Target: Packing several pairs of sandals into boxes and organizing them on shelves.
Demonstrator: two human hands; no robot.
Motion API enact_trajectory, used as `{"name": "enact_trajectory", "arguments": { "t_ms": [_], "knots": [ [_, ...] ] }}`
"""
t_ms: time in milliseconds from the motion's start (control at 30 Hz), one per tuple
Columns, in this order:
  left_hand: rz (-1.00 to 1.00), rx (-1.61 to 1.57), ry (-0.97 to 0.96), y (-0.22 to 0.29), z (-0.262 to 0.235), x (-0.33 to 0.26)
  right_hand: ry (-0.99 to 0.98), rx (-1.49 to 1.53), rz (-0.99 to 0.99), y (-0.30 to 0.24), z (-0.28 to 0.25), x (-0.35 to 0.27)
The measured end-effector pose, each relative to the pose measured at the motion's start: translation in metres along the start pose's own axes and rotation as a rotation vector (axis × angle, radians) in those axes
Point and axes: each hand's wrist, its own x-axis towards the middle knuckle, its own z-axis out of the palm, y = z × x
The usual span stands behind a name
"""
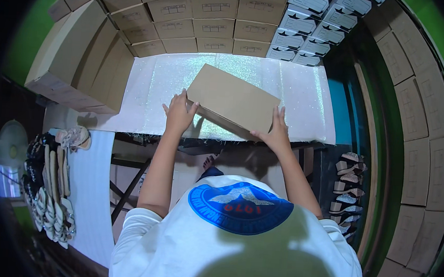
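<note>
A plain brown cardboard shoebox [233, 95], closed and turned at a slant, is between my two hands over the glittery white table cover [153, 90]. At its left end, my left hand [180, 112] grips the corner with the fingers against the side. My right hand [276, 131] holds the right end, thumb along the near side and fingers up the short side. The box's near edge looks tilted up a little, and its underside is hidden, so I cannot tell whether it rests on the table.
Stacked brown shoeboxes [214, 10] line the table's back, beside white boxes with black stars [297, 23]. Large cartons [86, 59] stand at the left. Sandals [56, 194] crowd a white side table [90, 191]; more shoes [349, 186] sit on the right. Boxes [421, 152] also line the right wall.
</note>
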Motion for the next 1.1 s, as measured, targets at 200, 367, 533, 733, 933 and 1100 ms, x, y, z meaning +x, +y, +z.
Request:
{"name": "enact_trajectory", "arguments": {
  "t_ms": [200, 367, 533, 733, 933, 1100],
  "knots": [
    [-0.111, -0.022, -0.233, -0.002, -0.017, -0.016, 0.034, 0.532, -0.094, 0.022, -0.007, 0.017],
    [-0.083, -0.23, -0.104, -0.009, -0.02, -0.026, 0.114, 0.499, -0.049, 0.036, 0.014, 0.028],
    [-0.057, -0.417, -0.029, -0.007, -0.038, -0.009, 0.053, 1.04, 0.127, 0.017, -0.014, 0.038],
    [0.2, -0.491, 0.085, 0.012, -0.029, 0.059, 0.184, 0.975, 0.161, 0.002, -0.031, 0.084],
    [0.164, -0.096, -0.074, 0.009, 0.017, 0.1, 0.157, 0.42, 0.024, 0.006, 0.012, 0.128],
    [0.07, 0.135, -0.24, 0.0, 0.032, 0.099, 0.137, 0.179, 0.036, 0.008, 0.016, 0.129]
  ]
}}
